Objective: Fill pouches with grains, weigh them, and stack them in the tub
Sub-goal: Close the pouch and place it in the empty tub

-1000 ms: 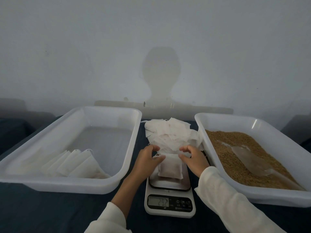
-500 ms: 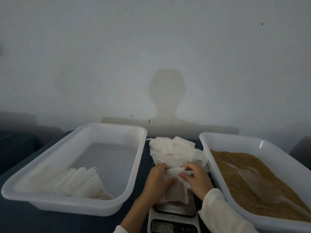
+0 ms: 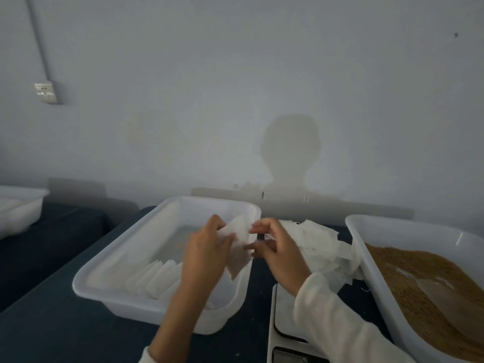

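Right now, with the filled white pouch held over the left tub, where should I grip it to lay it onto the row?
Pinch the filled white fabric pouch by its flat upper edge, from above, as the left hand does. Grain sags into its lower corner, so the top stays thin. Lower it beside the row of stacked pouches in the white plastic tub.

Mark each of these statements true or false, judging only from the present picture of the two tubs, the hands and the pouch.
1. Both hands hold the filled white fabric pouch. True.
2. The pouch lies on the white kitchen scale. False: it is lifted over the white plastic tub on the left.
3. That tub holds no pouches. False: a row of white pouches leans inside.
4. The brown grains fill the right-hand white tub. True.
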`<control>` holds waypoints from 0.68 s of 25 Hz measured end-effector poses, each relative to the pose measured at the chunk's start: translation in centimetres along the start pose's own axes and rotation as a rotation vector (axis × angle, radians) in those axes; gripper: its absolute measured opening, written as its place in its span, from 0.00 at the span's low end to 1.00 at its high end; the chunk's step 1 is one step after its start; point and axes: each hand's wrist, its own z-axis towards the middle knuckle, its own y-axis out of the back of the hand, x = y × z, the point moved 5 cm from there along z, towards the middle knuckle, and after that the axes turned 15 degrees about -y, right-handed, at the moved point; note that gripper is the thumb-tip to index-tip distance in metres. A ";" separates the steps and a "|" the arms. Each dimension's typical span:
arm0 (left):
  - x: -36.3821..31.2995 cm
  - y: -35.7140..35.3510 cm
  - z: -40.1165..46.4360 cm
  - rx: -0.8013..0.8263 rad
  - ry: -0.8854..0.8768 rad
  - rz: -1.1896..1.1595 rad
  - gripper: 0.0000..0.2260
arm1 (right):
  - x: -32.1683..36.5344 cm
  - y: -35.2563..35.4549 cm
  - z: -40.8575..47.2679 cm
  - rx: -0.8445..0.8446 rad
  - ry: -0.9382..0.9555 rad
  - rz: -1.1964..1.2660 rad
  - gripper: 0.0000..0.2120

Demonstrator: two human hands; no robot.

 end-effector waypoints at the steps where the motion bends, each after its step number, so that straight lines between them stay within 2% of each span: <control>1: 1.5 0.8 -0.1 0.007 0.059 0.012 0.08 | -0.1 -1.4 -0.1 0.049 0.014 -0.072 0.11; 5: 6.9 0.9 -1.8 0.167 0.271 -0.010 0.09 | -1.2 -6.4 -0.5 0.250 0.051 -0.526 0.19; 9: 9.5 -0.9 -3.4 0.473 0.323 -0.008 0.08 | -1.5 -9.0 -0.8 0.389 0.059 -0.877 0.17; 13: 10.5 -1.3 -3.9 0.664 0.351 -0.030 0.06 | -2.2 -9.9 -0.4 0.477 0.015 -1.147 0.18; 15: 10.8 -1.4 -4.1 0.683 0.346 -0.020 0.12 | -2.6 -10.4 -0.3 0.512 0.010 -1.230 0.18; 17: 10.6 -1.3 -3.9 0.644 0.281 0.041 0.16 | -2.0 -10.1 -0.7 0.514 0.045 -1.077 0.17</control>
